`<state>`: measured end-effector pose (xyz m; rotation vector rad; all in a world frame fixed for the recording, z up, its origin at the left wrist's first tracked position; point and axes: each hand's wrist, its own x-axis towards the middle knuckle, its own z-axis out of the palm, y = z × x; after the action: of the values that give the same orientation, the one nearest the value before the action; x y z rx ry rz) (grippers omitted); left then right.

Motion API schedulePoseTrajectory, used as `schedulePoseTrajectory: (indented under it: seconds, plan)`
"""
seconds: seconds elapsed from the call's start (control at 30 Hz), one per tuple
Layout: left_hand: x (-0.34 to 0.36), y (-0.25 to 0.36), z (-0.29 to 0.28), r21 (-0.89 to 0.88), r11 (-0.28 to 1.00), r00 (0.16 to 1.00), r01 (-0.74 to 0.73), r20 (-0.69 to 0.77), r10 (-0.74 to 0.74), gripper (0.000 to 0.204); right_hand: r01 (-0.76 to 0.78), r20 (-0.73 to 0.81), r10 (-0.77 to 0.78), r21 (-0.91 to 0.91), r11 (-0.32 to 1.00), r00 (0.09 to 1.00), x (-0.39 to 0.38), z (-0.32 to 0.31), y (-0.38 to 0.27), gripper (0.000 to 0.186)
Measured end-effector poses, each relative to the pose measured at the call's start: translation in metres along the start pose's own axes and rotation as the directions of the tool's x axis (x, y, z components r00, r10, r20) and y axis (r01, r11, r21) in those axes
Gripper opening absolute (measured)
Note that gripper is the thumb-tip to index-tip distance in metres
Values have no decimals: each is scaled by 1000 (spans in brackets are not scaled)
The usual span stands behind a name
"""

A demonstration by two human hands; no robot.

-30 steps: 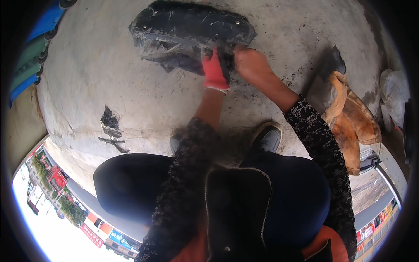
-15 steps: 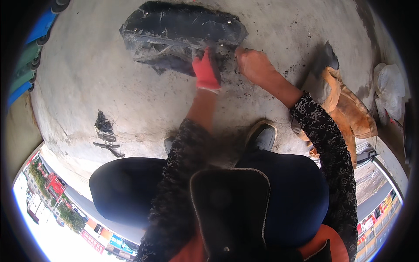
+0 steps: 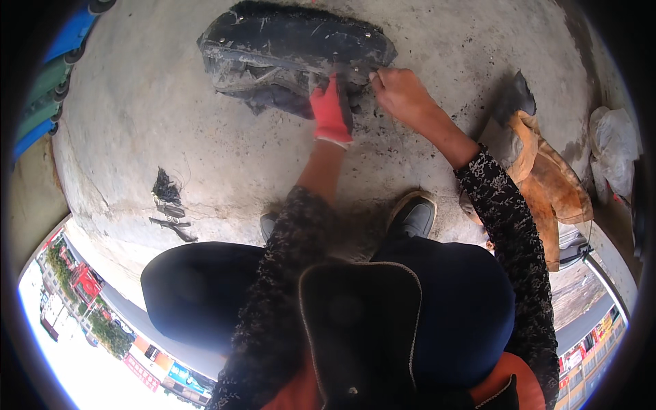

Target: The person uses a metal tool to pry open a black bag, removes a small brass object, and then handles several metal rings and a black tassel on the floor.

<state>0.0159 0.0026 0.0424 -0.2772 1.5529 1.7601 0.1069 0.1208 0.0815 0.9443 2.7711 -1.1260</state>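
The black bag (image 3: 294,42) looks scuffed and leathery, the concrete floor (image 3: 225,160) matt.

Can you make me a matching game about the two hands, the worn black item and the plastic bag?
Things:
1. left hand
2. right hand
3. worn black item
4. plastic bag

Clues:
A. whitish, near the picture's right edge
B. bare, no glove on it
C. on the floor, dotted with metal studs
D. wearing a red glove

Right pairs: 1-D, 2-B, 3-C, 4-A
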Motion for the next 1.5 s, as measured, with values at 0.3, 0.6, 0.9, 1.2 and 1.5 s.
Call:
schedulePoseTrajectory:
  seconds: [0.3, 0.6, 0.9, 1.2, 1.5]
  plan:
    - [21, -15, -10, 38, 999, 996, -31, 84, 28, 23, -94, 196, 64, 147, 985, 979, 23, 2, 15, 37]
    - [38, -34, -25, -210, 978, 992, -22, 117, 48, 19, -646, 665, -235, 478, -595, 709, 5, 18, 15, 22]
    - [21, -13, -20, -132, 991, 986, 28, 169, -5, 18, -604, 535, 325, 780, 166, 780, -3, -4, -23, 29]
    - [18, -11, -22, -128, 989, 974, 67, 223, -37, 11, -543, 441, 458, 832, 113, 772, 1, 16, -38, 31]
    - [27, -16, -31, -252, 950, 944, 187, 312, -103, 12, -503, 383, 492, 853, 136, 782, -14, 26, -54, 29]
